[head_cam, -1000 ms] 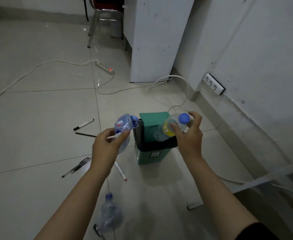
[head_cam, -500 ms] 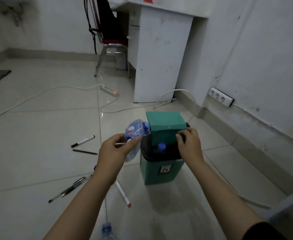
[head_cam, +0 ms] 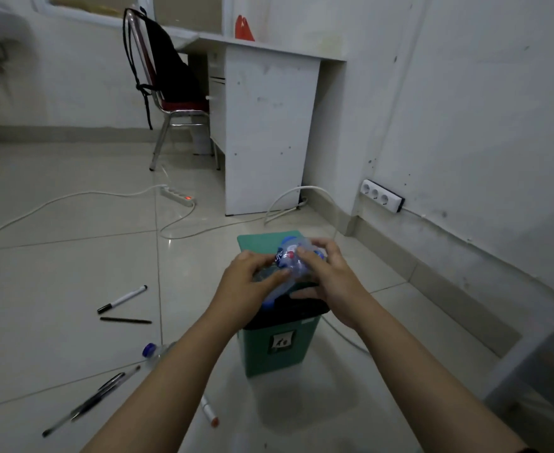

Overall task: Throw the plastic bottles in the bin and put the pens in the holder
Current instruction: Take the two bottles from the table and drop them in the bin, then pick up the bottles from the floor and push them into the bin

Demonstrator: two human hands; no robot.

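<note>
A crumpled clear plastic bottle with a blue label is held over the mouth of the green bin. My left hand grips its lower part and my right hand grips its top. The bottle's blue cap end points down into the bin's black rim. A second plastic bottle with a blue cap lies on the floor, partly behind my left forearm. Several pens lie on the tiles: a white marker, a thin black pen, two dark pens, and a white red-tipped marker. No holder is in view.
A white desk stands behind the bin, with a chair carrying a black backpack beside it. A power strip and white cables run across the floor. A wall socket is at right. The bin's green lid stands open.
My left hand brought the crumpled bottle over the bin's opening, and my right hand moved off the bin rim to take hold of the bottle too. The camera tilted up.
</note>
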